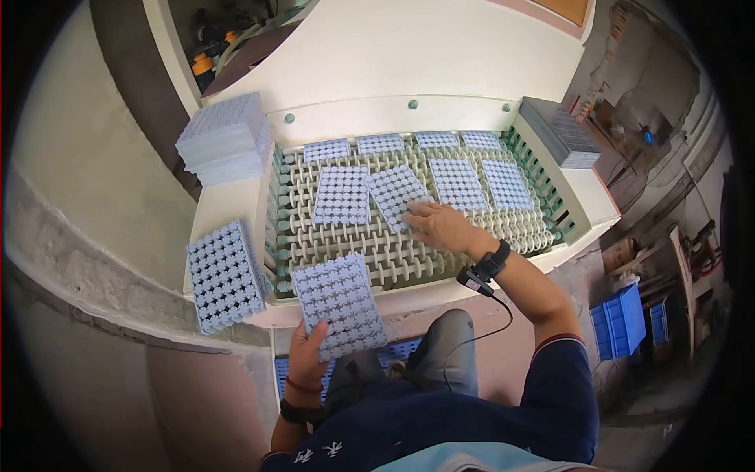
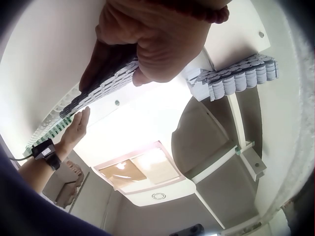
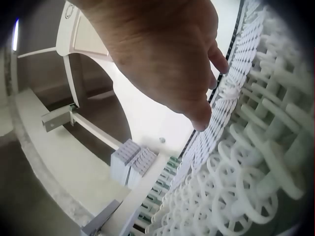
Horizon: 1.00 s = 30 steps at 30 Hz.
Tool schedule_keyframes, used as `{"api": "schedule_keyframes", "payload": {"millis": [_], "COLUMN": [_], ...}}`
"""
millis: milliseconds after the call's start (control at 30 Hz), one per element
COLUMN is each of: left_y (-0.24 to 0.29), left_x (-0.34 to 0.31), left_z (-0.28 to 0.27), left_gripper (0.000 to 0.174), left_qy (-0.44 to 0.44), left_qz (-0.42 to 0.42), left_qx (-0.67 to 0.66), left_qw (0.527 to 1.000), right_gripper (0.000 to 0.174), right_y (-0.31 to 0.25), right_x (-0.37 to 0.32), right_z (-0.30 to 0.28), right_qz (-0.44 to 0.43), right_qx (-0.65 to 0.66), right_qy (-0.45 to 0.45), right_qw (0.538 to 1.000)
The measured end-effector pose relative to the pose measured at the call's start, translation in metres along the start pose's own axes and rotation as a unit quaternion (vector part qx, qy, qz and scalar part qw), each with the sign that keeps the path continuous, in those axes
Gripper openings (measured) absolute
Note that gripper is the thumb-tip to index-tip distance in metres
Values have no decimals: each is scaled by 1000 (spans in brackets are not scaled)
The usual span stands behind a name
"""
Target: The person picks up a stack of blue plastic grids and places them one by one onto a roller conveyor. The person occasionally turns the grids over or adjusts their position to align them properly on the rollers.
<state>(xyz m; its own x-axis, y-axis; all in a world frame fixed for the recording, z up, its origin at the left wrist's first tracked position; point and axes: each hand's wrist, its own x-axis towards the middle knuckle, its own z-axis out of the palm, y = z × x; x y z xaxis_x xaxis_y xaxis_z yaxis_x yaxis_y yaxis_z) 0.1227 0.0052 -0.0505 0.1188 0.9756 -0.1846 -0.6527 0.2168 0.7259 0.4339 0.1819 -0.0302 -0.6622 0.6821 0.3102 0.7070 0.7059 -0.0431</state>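
My left hand (image 1: 309, 346) grips a few light-blue perforated panels (image 1: 346, 303) by their lower left edge, thumb on top, in front of the machine. Their rows of star-shaped gaps and scalloped edges show in the head view. With loosely extended fingers, my right hand (image 1: 444, 226) touches the lower right part of a similar panel (image 1: 395, 191) that lies askew on the white roller conveyor (image 1: 409, 256). The right wrist view shows fingertips (image 3: 201, 120) at this panel's surface. Beside it lie a straight panel (image 1: 342, 194) on the left and another panel (image 1: 458, 185) on the right.
More panels (image 1: 381, 143) lie along the conveyor's far side. A tall panel stack (image 1: 224, 138) stands on the left ledge, with a tilted stack (image 1: 226, 275) nearer. Grey slabs (image 1: 558, 132) sit on the right ledge. A blue crate (image 1: 619, 321) stands at right. A cable (image 1: 468, 334) hangs from my right wrist.
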Motion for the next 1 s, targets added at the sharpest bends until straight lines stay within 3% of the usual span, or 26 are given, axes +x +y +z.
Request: {"api": "schedule_keyframes", "payload": {"millis": [33,100,267,367,433,567,633,733,767,800,833,900,1000], "left_y": [2,6,8,6,6,11,14,15,8,6,6,7,7], "left_x": [-2,-9,-12,-12,-13,-18,-20,-21,-19,-19,-20,-21,-18], "left_z": [0,-1,-9,-10,-11,-13,-12,-18,-36,-46,-41,-25,-27], "left_gripper": [30,30,30,30,30,30,30,28,30,32,32,21,23], "left_qy": [2,5,-4,-3,2,4,4,22,4,-12,-9,66,25], "left_qz": [5,8,8,4,4,1,-6,-6,98,194,196,179,180], "left_qx": [0,-15,-24,-35,-38,-28,-20,-51,236,500,501,333,382], "left_qw": [1000,1000,1000,999,999,1000,1000,998,967,844,843,923,906], "right_gripper": [32,31,32,33,35,37,37,37,38,40,40,47,50], "right_y": [-1,-3,14,16,9,-8,-14,-36,-46,-53,-47,-37,-36], "right_x": [5,17,40,60,74,105,122,143,150,154,158,166,167], "right_z": [-1,-6,4,10,9,5,23,43,42,40,49,60,50], "right_qz": [-5,94,125,138,184,165,107,47,37,25,22,-41,-40], "right_qx": [0,4,-4,-9,-13,-80,30,77,57,36,37,90,104], "right_qy": [2,-91,-112,-168,-182,-192,-161,-103,-145,-189,-188,-154,-182], "right_qw": [1000,991,986,976,966,964,981,991,987,981,981,983,977]}}
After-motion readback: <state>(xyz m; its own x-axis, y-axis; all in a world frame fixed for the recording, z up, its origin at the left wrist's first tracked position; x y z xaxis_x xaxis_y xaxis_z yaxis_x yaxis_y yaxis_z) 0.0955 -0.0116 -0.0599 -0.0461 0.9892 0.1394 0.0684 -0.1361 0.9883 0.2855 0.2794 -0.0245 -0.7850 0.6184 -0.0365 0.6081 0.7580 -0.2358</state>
